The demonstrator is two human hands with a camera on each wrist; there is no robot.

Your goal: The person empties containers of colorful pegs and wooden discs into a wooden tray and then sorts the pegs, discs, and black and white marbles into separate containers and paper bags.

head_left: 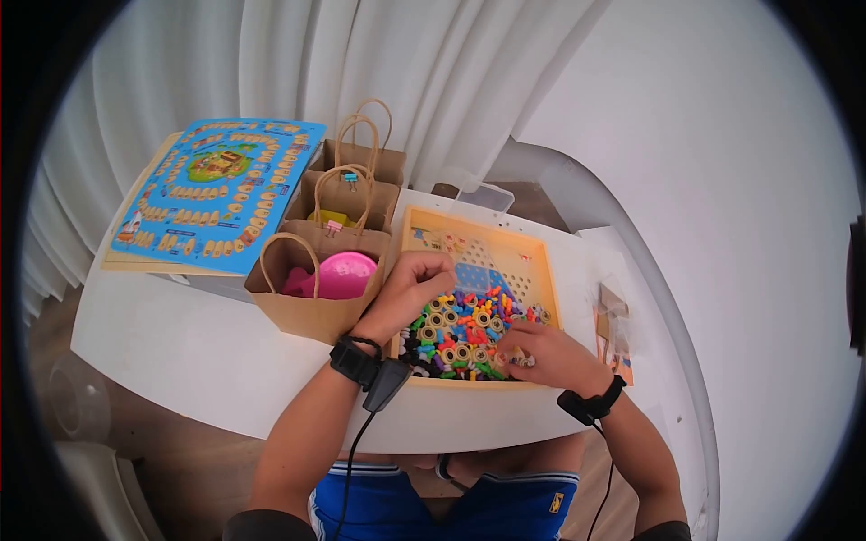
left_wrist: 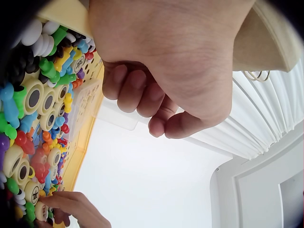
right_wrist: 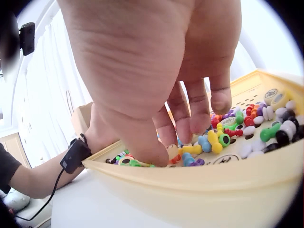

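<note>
A shallow yellow tray (head_left: 552, 270) holds a heap of colourful game pawns (right_wrist: 216, 142), beige round Chinese chess pieces (left_wrist: 47, 100) and black and white counters. My left hand (head_left: 419, 281) is raised over the tray's left side. In the left wrist view its fingers (left_wrist: 127, 95) curl into the palm, thumb tip against the index fingertip; no piece shows in it, and the palm's inside is hidden. My right hand (head_left: 555, 356) reaches down at the tray's front right. Its slightly bent fingers (right_wrist: 180, 114) and thumb are among the pieces, apart from each other.
Left of the tray, brown paper bags (head_left: 307, 316) stand in a row, the front one with a pink bowl (head_left: 343, 274). A blue game board (head_left: 271, 194) lies behind them on the white table (head_left: 216, 352). Small packets (head_left: 613, 316) lie at the right; a clear plastic box (head_left: 487, 196) sits behind.
</note>
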